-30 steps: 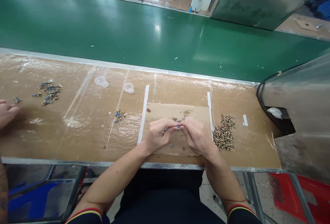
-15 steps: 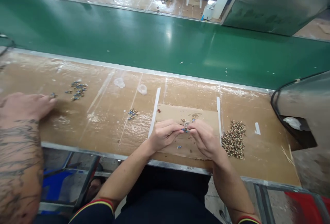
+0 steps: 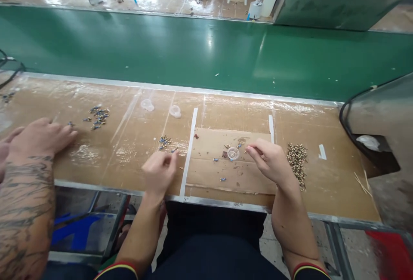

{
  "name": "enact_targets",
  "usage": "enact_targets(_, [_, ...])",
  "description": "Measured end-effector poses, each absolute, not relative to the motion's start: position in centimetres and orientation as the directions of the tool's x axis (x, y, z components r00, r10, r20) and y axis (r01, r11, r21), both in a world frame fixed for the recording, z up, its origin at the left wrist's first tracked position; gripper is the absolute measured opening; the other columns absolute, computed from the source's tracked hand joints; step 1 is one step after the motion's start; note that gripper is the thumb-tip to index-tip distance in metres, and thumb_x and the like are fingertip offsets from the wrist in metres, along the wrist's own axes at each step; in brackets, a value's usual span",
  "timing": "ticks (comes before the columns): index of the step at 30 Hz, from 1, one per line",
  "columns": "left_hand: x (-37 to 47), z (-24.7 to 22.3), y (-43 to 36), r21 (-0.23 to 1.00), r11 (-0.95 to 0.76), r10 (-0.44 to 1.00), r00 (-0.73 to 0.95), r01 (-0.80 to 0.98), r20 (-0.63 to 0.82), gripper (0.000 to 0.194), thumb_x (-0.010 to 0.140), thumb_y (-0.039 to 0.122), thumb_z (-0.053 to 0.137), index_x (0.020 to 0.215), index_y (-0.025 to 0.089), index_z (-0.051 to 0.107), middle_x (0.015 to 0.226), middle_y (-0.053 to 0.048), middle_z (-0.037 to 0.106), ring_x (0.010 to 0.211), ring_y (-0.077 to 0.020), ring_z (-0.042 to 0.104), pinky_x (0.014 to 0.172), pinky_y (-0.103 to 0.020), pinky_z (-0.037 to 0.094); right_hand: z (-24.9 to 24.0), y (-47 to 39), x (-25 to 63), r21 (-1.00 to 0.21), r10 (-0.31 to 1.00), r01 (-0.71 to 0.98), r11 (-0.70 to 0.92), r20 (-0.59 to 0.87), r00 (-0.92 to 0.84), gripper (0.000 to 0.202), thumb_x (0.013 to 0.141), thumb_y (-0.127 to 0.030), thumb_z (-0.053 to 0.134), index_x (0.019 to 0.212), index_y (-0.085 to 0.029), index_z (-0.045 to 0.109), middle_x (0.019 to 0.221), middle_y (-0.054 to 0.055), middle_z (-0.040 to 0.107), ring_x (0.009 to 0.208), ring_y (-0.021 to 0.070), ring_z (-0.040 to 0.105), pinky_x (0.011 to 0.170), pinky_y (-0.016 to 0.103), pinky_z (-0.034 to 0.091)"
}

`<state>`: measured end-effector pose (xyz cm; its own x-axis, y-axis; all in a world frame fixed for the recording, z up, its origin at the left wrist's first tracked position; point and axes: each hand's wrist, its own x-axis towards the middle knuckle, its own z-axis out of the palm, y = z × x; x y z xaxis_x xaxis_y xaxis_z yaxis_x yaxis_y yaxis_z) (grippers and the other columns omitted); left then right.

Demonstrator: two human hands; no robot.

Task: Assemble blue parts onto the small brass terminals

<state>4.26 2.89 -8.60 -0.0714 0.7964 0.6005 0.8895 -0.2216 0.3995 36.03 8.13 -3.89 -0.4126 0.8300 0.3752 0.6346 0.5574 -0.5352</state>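
Here the left hand's (image 3: 159,171) blue part (image 3: 174,150) juts past pinched fingers, as does the right hand's (image 3: 271,159) sliver (image 3: 245,151)

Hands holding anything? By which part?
Left hand: small blue part at fingers, hold unclear. Right hand: fingers pinch a tiny thing, tip protruding; too small to identify.

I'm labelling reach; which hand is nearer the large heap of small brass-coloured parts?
Right: the right hand is just left of the heap, the left hand farther left.
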Motion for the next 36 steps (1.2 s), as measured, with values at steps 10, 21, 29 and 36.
enact_targets(10, [10.9,-9.4,5.1,0.342,-0.567,0.822,0.486,0.749,0.297,0.014,0.098,0.018,0.057,0.092,0.021,0.070,0.089,-0.004,0.068,0.078,-0.0193,0.063,0.071,-0.031,0.049,-5.6,9.3,36.2,-0.499,0.833,0.673,0.546,0.232,-0.503,0.017,0.101,-0.032,0.057,0.102,-0.022,0.071,0.097,0.006,0.073,0.082,0.0186,0.069,0.068,0.029,0.050])
enact_targets(21, [11.1,-5.6,8.3,0.721,-0.495,0.860,0.393,0.485,0.326,0.009,0.093,0.015,0.058,0.089,0.017,0.066,0.075,-0.001,0.069,0.066,-0.0131,0.065,0.062,-0.024,0.052,-6.7,9.2,35.0,-0.487,0.785,0.620,0.616,0.309,-0.538,0.013,0.097,-0.022,0.061,0.088,-0.018,0.069,0.083,0.005,0.067,0.075,0.0167,0.062,0.065,0.027,0.045])
enact_targets(29, [12.5,-8.2,8.7,0.962,-0.256,0.955,0.177,0.095,0.237,0.010,0.086,0.026,0.071,0.088,0.017,0.070,0.081,-0.005,0.075,0.071,-0.0147,0.073,0.063,-0.023,0.059,-5.8,9.1,35.2,-0.529,0.788,0.585,0.614,0.362,-0.499,0.015,0.096,-0.024,0.062,0.084,-0.020,0.069,0.080,0.003,0.068,0.074,0.0159,0.063,0.065,0.028,0.047])
enact_targets(36, [13.1,-8.7,7.7,0.992,-0.121,0.974,0.185,-0.045,0.128,0.015,0.086,0.030,0.073,0.092,0.016,0.072,0.079,-0.006,0.075,0.068,-0.0148,0.073,0.061,-0.023,0.060,-4.2,8.4,35.7,-0.628,0.759,0.490,0.604,0.641,-0.114,0.014,0.093,-0.021,0.064,0.079,-0.022,0.064,0.067,-0.002,0.062,0.058,0.0121,0.051,0.052,0.027,0.039])
